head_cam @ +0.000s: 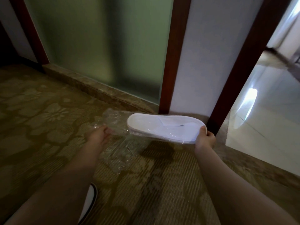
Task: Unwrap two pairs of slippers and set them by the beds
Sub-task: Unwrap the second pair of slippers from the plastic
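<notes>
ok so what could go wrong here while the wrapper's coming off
1. The right hand pinches only one end of the white slippers, held in the air; a sharp tug could pull them free and drop them onto the carpet.
2. The left hand grips thin, crumpled clear plastic wrapper; it may tear and leave part of the wrapper on the slippers.
3. Loose plastic hanging below could end up underfoot.

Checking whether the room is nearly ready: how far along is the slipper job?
Early. Nothing is set down by a bed; no bed is in view. In hand: the right hand grips the white slippers while the left hand holds the clear plastic wrapper, partly off. Left: finishing this unwrap and placing slippers.
</notes>
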Available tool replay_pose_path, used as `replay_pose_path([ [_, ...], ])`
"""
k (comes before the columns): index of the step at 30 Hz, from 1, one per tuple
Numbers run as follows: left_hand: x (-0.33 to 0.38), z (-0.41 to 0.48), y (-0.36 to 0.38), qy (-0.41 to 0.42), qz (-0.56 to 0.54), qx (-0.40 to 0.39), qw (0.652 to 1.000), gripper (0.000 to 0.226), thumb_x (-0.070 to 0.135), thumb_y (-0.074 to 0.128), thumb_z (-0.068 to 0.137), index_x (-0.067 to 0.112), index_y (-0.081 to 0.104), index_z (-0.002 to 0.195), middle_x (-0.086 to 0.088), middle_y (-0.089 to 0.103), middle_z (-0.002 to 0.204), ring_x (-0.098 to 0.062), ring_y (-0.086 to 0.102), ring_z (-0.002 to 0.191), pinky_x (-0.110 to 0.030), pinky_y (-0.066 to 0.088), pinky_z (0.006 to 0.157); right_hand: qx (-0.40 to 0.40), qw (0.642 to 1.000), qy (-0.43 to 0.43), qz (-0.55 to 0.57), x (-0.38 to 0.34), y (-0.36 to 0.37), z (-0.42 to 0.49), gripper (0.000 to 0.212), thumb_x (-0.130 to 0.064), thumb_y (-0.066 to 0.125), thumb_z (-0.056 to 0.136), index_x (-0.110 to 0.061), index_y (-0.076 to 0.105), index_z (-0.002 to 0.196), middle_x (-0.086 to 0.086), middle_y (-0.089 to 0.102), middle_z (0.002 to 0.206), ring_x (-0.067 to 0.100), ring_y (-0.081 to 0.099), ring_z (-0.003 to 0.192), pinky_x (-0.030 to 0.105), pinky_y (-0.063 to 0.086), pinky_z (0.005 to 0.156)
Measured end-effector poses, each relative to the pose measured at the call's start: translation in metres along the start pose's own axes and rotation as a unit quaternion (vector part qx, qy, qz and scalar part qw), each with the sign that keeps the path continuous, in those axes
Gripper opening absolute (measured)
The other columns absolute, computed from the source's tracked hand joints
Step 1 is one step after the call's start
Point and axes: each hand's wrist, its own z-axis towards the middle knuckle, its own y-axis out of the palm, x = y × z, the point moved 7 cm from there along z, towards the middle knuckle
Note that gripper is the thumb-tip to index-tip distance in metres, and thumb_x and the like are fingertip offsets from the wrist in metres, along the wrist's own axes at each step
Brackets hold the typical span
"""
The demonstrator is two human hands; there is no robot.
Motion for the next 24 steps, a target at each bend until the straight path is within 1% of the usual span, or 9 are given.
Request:
replay_pose_path([
  [2,0.001,0.004,-0.008,0.002,0.013,0.006,1.000,0.014,0.010,0.053,0.092,0.010,0.053,0.078,-0.003,0.064,0.052,-0.003,0.057,0.032,-0.015,0.048,0.034,0.011,1.000,0.006,-0.005,-0.002,-0.007,0.003,0.042,-0.036,0.046,0.095,-0.008,0.053,0.126,0.017,0.058,0.128,0.034,0.055,0.115,0.039,0.044,0.093],
  [4,0.002,0.009,-0.016,0.004,0.024,0.014,1.000,0.013,0.011,0.052,0.093,0.010,0.053,0.080,-0.005,0.059,0.068,-0.006,0.060,0.040,-0.015,0.048,0.036,0.032,0.999,0.015,-0.011,-0.004,-0.017,0.006,0.043,-0.036,0.046,0.095,-0.008,0.052,0.127,0.018,0.056,0.129,0.035,0.054,0.116,0.040,0.043,0.094],
  [7,0.004,0.014,-0.025,0.013,0.018,0.036,0.999,0.009,0.012,0.051,0.093,0.006,0.056,0.096,-0.008,0.058,0.080,-0.012,0.063,0.054,-0.018,0.049,0.037,0.071,0.997,0.038,-0.019,-0.002,-0.033,0.008,0.045,-0.035,0.044,0.096,-0.008,0.048,0.131,0.018,0.053,0.134,0.035,0.051,0.121,0.042,0.042,0.098],
  [10,0.002,0.014,-0.028,0.004,-0.016,0.067,0.998,0.030,0.010,0.052,0.092,-0.003,0.054,0.119,-0.016,0.065,0.104,-0.024,0.067,0.086,-0.027,0.056,0.061,0.108,0.991,0.076,0.003,0.002,-0.043,0.007,0.048,-0.034,0.043,0.097,-0.009,0.043,0.137,0.017,0.050,0.138,0.035,0.049,0.124,0.042,0.043,0.099],
  [12,0.001,0.016,-0.027,0.020,-0.033,0.081,0.996,0.036,0.010,0.053,0.091,-0.003,0.053,0.124,-0.015,0.066,0.104,-0.024,0.067,0.083,-0.025,0.058,0.056,0.131,0.987,0.095,0.021,0.004,-0.046,0.005,0.046,-0.033,0.041,0.098,-0.009,0.041,0.137,0.016,0.050,0.138,0.033,0.049,0.125,0.040,0.043,0.100],
  [13,0.002,0.018,-0.027,0.033,-0.028,0.094,0.995,0.035,0.011,0.053,0.090,-0.002,0.055,0.123,-0.015,0.067,0.106,-0.025,0.068,0.082,-0.027,0.059,0.058,0.143,0.984,0.098,0.029,0.004,-0.048,0.004,0.046,-0.033,0.040,0.098,-0.009,0.041,0.136,0.016,0.050,0.138,0.032,0.050,0.125,0.039,0.043,0.099],
  [15,0.005,0.017,-0.028,0.062,-0.002,0.133,0.989,0.028,0.012,0.053,0.089,-0.001,0.061,0.113,-0.017,0.067,0.113,-0.031,0.068,0.095,-0.039,0.059,0.080,0.167,0.981,0.087,0.038,0.002,-0.050,0.003,0.043,-0.034,0.038,0.098,-0.011,0.041,0.135,0.014,0.051,0.136,0.030,0.052,0.123,0.037,0.045,0.096],
  [17,0.006,0.018,-0.028,0.081,0.012,0.166,0.983,0.016,0.010,0.053,0.088,0.001,0.061,0.098,-0.021,0.067,0.113,-0.033,0.067,0.102,-0.046,0.054,0.091,0.185,0.979,0.068,0.044,-0.001,-0.050,0.002,0.042,-0.033,0.039,0.098,-0.012,0.042,0.134,0.014,0.052,0.136,0.030,0.053,0.122,0.037,0.045,0.095],
  [24,-0.003,0.011,-0.023,0.089,0.022,0.224,0.970,0.033,0.020,0.049,0.086,0.000,0.063,0.109,-0.019,0.068,0.112,-0.034,0.066,0.102,-0.046,0.053,0.092,0.191,0.975,0.094,0.067,0.010,-0.051,0.003,0.048,-0.033,0.039,0.098,-0.011,0.036,0.141,0.013,0.048,0.140,0.029,0.050,0.126,0.037,0.044,0.098],
])
